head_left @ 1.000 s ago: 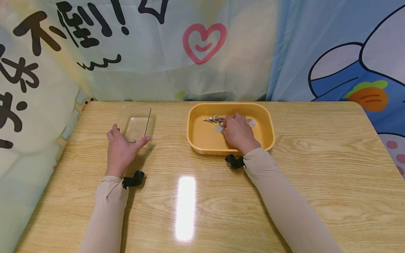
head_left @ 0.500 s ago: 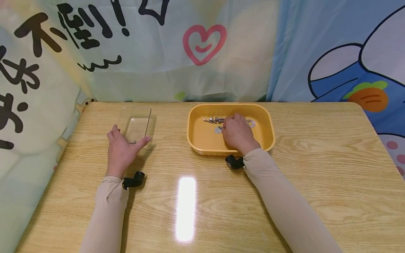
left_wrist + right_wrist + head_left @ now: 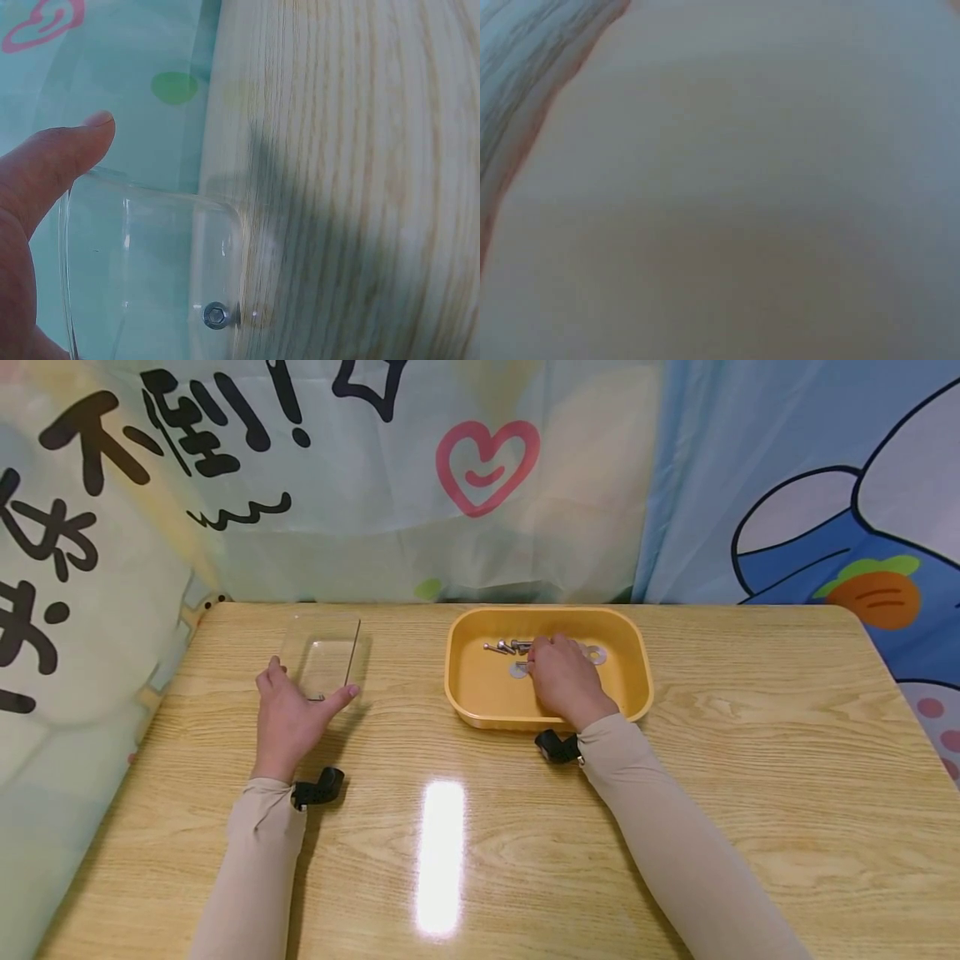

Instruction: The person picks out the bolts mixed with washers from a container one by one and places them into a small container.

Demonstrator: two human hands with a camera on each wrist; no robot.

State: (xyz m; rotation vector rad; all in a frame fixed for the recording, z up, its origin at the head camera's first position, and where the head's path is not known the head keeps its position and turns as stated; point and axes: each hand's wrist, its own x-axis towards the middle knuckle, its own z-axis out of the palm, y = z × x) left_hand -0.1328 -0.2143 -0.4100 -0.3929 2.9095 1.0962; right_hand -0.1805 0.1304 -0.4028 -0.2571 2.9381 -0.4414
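Note:
On the left, a clear plastic container (image 3: 327, 652) stands on the table. My left hand (image 3: 291, 727) holds its near end, with the thumb (image 3: 75, 150) against one wall and the fingers across at the other side. A hex-socket screw (image 3: 216, 316) lies inside, as the left wrist view shows. My right hand (image 3: 567, 678) reaches down into a yellow tray (image 3: 480, 703) and pinches a small screw (image 3: 521, 663), whose shank sticks out past the fingers; the fingertips are hidden. Several metal screws (image 3: 506, 647) and flat washers (image 3: 596, 655) lie on the tray floor.
A wooden table (image 3: 375, 827) carries both containers, set apart near its back edge. A printed cloth (image 3: 360, 552) hangs right behind that edge. Black wrist cameras (image 3: 318, 787) are strapped to both forearms. Blurred pale surface fills most of the right wrist view.
The screw at my right fingertips has turned from slanted to nearly level, and the right fingers have shifted slightly. My left hand and the clear container have stayed put.

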